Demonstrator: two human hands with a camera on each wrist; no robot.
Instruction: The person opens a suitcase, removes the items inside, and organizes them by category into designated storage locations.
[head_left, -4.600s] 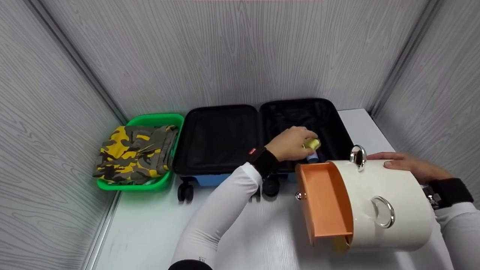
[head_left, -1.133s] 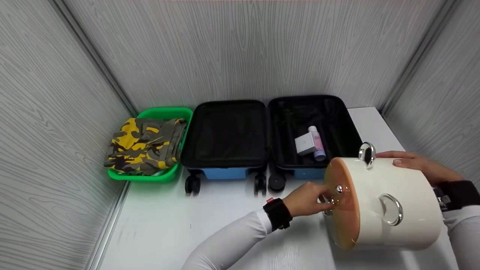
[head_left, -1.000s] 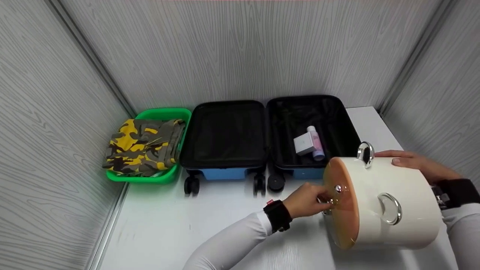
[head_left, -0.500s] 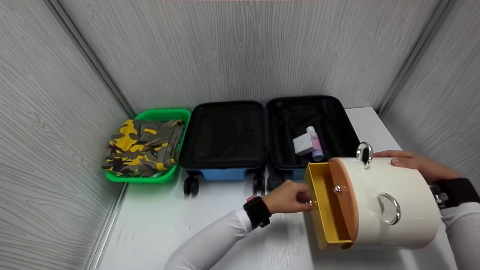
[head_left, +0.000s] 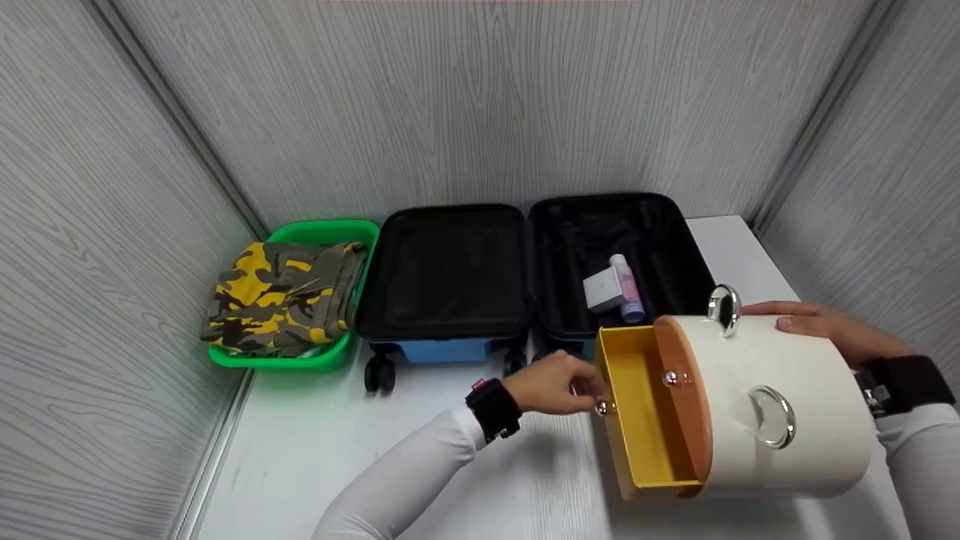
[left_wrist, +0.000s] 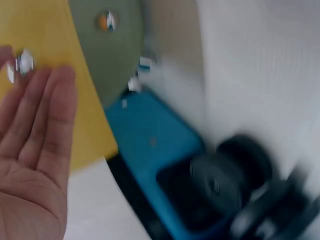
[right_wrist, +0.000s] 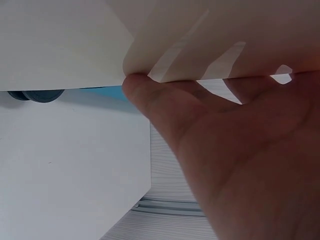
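A cream storage box [head_left: 795, 360] with silver ring handles stands at the right, its rounded side up. Its yellow drawer [head_left: 652, 435] is pulled out and its visible inside looks bare. The orange drawer [head_left: 686, 405] is pushed in. My left hand [head_left: 555, 384] is at the yellow drawer's silver knob [head_left: 602, 407]. In the left wrist view its fingers [left_wrist: 57, 107] are nearly straight beside the knob, not curled round it. My right hand [head_left: 832, 330] rests on the box's far side; in the right wrist view its fingertips [right_wrist: 137, 85] touch the cream wall, fingers extended.
Behind the box, an open suitcase [head_left: 442, 274] with black lining and blue shell lies on the white table. Its right half holds a small white box [head_left: 603, 290] and a pink-and-lilac bottle [head_left: 628, 289]. Folded camouflage clothing [head_left: 281, 300] fills a green basket [head_left: 330, 231] at left.
The bottle and white box now lie in the suitcase. The orange drawer was pushed in, then my left hand pulled the yellow drawer out leftward by its knob. My right hand stayed put.
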